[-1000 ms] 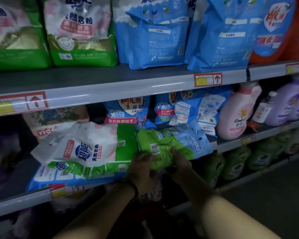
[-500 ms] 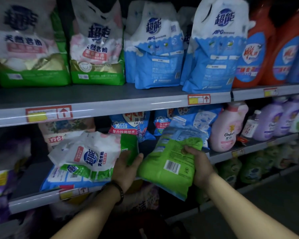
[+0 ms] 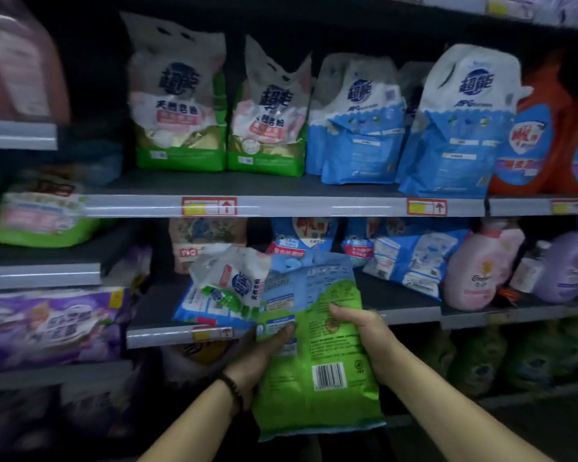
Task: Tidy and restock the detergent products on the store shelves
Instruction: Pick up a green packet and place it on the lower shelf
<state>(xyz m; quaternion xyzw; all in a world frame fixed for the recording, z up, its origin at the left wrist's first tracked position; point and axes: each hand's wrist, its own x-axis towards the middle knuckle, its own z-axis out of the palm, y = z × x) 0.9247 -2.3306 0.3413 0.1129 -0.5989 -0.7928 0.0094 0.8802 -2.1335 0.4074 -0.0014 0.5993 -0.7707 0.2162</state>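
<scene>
The grey upper shelf [image 3: 297,206] spans the view and carries upright stock: two white-and-green soap powder bags [image 3: 181,111] side by side, two blue-and-white detergent bags [image 3: 461,128] to their right, then orange detergent bottles [image 3: 531,138] at the far right. Below it, the dark middle shelf [image 3: 397,295] holds blue pouches at the back, with a pink softener bottle [image 3: 481,268] and purple bottles [image 3: 571,268] standing further right. The green-and-blue detergent bag [image 3: 317,388] is off the shelf, held upright in front of the middle shelf's edge, back panel and barcode facing the camera, its top overlapping the goods behind. Just left of it a white soap powder bag [image 3: 234,281] lies tilted on a flat blue pack on the middle shelf. The right hand [image 3: 364,335] grips the held bag's right edge, thumb laid across the front, fingers wrapped behind. The left hand [image 3: 264,351] grips the left edge, thumb pressed on the front; its other fingers are hidden behind the bag. A red-framed price label [image 3: 209,206] sits on the upper shelf's edge, and a dark bead bracelet [image 3: 232,391] circles the left wrist.
</scene>
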